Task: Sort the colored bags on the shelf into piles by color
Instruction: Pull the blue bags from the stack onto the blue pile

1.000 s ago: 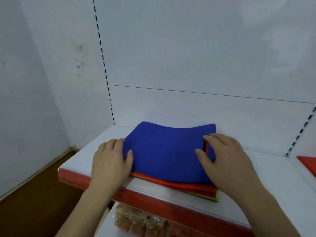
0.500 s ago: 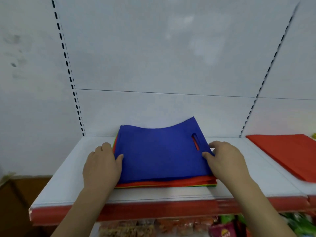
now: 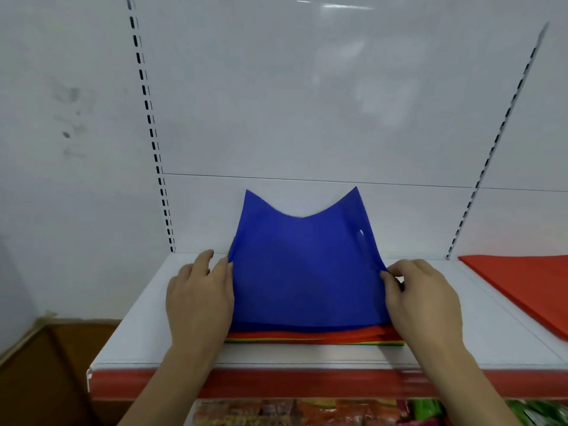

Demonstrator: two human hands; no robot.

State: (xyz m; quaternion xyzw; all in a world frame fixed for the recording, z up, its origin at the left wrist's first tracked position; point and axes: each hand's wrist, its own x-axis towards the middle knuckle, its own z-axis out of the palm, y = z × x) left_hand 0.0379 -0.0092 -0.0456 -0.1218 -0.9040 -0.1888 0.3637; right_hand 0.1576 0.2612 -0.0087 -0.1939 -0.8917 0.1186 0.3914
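A flat blue fabric bag (image 3: 304, 272) with a cut-out handle slot near its right edge is lying on top of a stack of red, yellow and green bags (image 3: 313, 338), which is sitting on the white shelf (image 3: 141, 327) near the front edge. The blue bag's far edge is rising off the stack, its two rear corners pointing up and the middle sagging between them. The left hand (image 3: 201, 295) is gripping the blue bag's left edge, with the thumb lying on the top face and the fingers curling at the side. The right hand (image 3: 422, 298) is pinching the bag's right edge, thumb on top beside the handle slot. Well off to the right, a pile of flat red-orange bags (image 3: 522, 284) is lying on the same shelf level, apart from the stack. A red strip (image 3: 276, 384) is running along the shelf's front edge, and below it blurred packets of snacks (image 3: 307, 412) are showing on a lower level.
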